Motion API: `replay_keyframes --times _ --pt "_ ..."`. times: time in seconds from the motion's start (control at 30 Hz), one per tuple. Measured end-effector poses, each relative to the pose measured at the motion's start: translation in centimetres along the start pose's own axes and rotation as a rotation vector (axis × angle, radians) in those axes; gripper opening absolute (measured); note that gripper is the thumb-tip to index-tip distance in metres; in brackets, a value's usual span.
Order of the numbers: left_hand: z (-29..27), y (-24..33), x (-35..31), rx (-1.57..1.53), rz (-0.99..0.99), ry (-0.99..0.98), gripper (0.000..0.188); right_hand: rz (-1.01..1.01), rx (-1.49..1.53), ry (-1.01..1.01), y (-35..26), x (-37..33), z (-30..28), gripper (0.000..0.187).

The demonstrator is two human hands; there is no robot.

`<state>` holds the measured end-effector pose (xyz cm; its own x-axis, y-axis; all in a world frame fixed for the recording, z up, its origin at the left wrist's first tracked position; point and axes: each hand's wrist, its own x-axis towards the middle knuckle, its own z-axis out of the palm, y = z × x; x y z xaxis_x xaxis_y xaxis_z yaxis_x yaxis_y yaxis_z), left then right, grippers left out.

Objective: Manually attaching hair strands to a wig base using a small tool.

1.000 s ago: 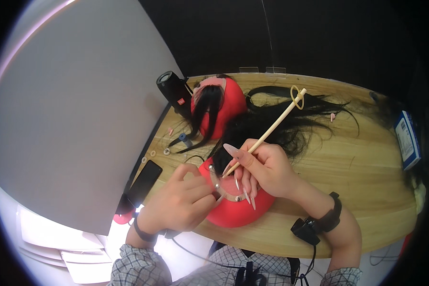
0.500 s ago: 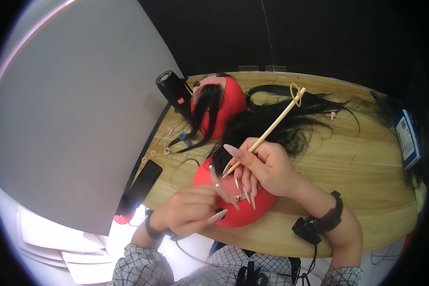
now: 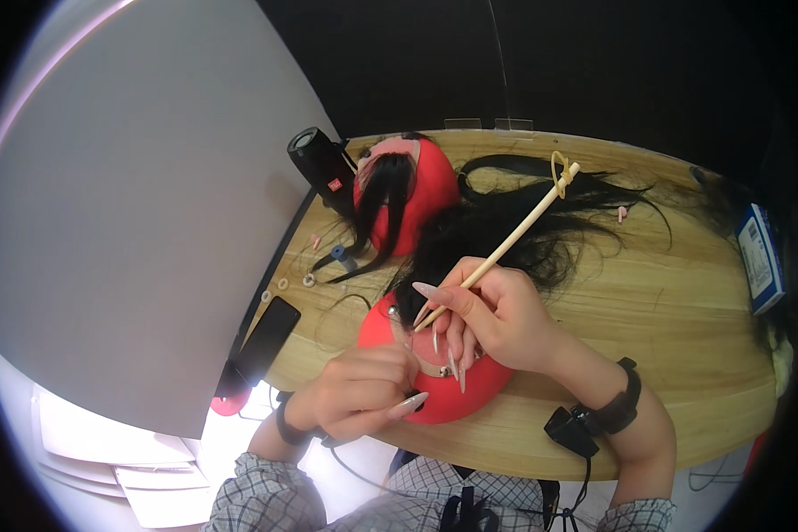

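My right hand [image 3: 496,310] pinches a slim pale wooden stick [image 3: 514,235], pen-like, with a yellow rubber band [image 3: 560,184] looped near its upper end. The stick's lower tip sits over the pinkish mesh patch on a red head-shaped block [image 3: 452,401]; any finer point there is too small to see. Curled closed at the block's left edge, my left hand [image 3: 361,390] has a small black bit showing by its thumb, which I cannot make out. Long black hair [image 3: 479,226] spreads from the block's far side across the table.
A second red head block [image 3: 430,186] with black strands stands behind, beside a black cylindrical speaker [image 3: 317,164]. On the wooden table [image 3: 647,355] lie a dark phone [image 3: 270,339], a blue spool [image 3: 341,257] and small rings. A blue-and-white box [image 3: 760,259] is at the right.
The left hand, blurred before, is now steadier, slightly nearer the right fingers. The wooden stick's upper end has shifted a little to the right.
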<state>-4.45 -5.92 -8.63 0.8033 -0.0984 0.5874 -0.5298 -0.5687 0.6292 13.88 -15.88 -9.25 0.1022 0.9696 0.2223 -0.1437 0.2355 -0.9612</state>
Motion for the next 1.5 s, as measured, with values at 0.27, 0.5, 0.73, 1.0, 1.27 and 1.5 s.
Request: replay_keyframes --times 0.27,0.5,0.73,1.0,1.27,1.5 --pt "-0.39 0.20 0.06 -0.030 -0.006 -0.050 0.011 -0.007 0.012 0.007 0.12 -0.03 0.07 0.017" --pt "0.08 -0.13 0.04 -0.004 0.007 0.015 0.013 -0.001 -0.014 0.018 -0.10 -0.08 0.21 0.016" --pt "0.07 -0.08 0.06 -0.015 0.001 0.013 0.013 -0.042 -0.039 -0.011 0.35 -0.05 0.01 0.017" --pt "0.19 0.09 0.19 -0.014 -0.017 0.022 0.014 -0.067 -0.070 -0.014 0.35 -0.06 -0.03 0.017" --pt "-0.28 0.17 0.07 -0.033 -0.007 -0.051 0.012 -0.068 0.007 0.058 0.30 -0.20 0.45 0.011" --pt "-0.30 0.29 0.00 -0.059 -0.041 -0.032 0.011 -0.132 -0.058 0.034 0.49 -0.23 0.35 0.013"
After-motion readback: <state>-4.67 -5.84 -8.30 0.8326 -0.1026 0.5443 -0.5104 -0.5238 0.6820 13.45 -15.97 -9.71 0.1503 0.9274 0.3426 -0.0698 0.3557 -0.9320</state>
